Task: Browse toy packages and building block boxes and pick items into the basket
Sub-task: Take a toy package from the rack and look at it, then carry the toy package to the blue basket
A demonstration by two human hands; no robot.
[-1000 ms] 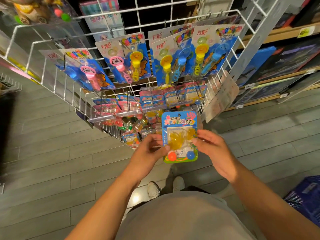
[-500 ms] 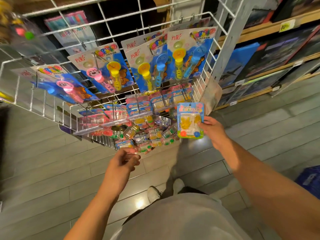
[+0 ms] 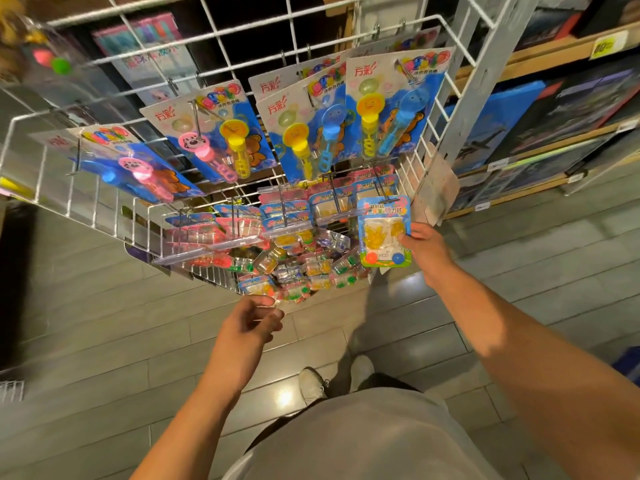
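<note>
While held up, toy package (image 3: 383,233) in right hand (image 3: 427,251).

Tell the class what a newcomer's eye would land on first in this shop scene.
The bright bubble-wand cards hanging in a row across the white wire rack stand out first. Just below them on the right, the right hand holds up a small blister pack, while the left hand hovers under the lower packs.
</note>
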